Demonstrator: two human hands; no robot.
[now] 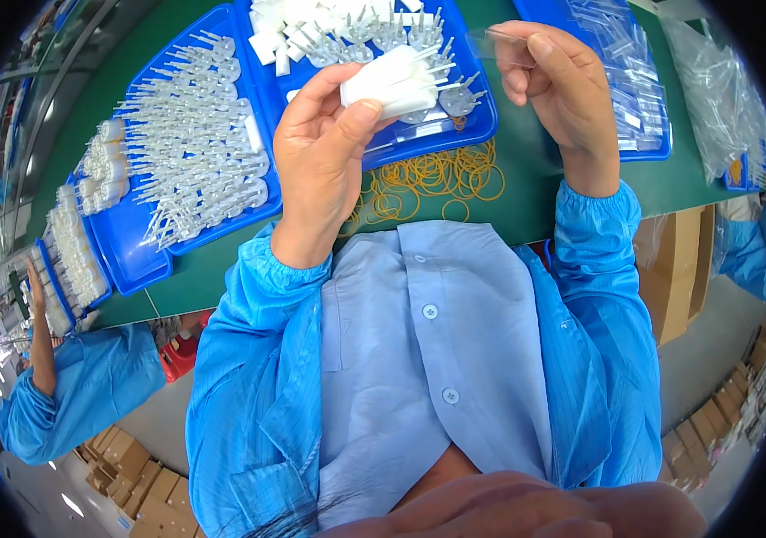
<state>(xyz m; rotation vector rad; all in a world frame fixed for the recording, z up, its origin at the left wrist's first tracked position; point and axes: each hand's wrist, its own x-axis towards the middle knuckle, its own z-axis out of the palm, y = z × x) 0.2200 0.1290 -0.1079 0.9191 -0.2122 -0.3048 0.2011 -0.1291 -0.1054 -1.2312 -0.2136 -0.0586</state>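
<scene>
My left hand [320,152] is closed round a bundle of white pieces [387,82] with thin pale stems sticking out toward the right. It is held over the front part of a blue tray [480,128]. Between the thumb and fingers of my right hand [571,90] is a thin clear plastic piece [497,47], raised just right of that tray. Its exact shape is hard to make out. In the tray lie loose white blocks [268,40] and clear stemmed parts [419,34]. Yellow rubber bands [437,179] are scattered on the green table in front of it.
A left blue tray [136,260] carries rows of clear stemmed parts [199,134]. White bundles [73,242] stand farther left. A right blue tray [656,148] holds clear plastic pieces, beside a plastic bag [714,99]. Another person's sleeve [87,386] shows at left. A cardboard box [674,269] stands at right.
</scene>
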